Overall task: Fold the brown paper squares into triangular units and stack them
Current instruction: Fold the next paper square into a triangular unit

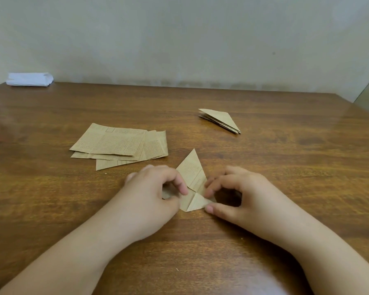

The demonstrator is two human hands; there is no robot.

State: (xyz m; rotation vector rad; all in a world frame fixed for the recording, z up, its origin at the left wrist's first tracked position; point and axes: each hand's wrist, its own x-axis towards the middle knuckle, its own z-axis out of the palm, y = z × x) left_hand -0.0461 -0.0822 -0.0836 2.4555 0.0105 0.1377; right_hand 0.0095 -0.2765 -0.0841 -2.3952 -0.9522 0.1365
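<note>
Half-folded brown paper (191, 173), pointed, creased, between both hands (197, 192).

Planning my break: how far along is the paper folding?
Done: a small stack of folded triangles lies far right. In hand: the left hand and right hand pinch a half-folded sheet. Left: a loose pile of flat brown squares, several visible, exact number unclear.

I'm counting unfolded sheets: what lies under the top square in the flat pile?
Under the top square more brown sheets fan out, their edges and corners showing to the right and near side. At least three peek out; the top square hides the rest, so the exact count can't be told.
</note>
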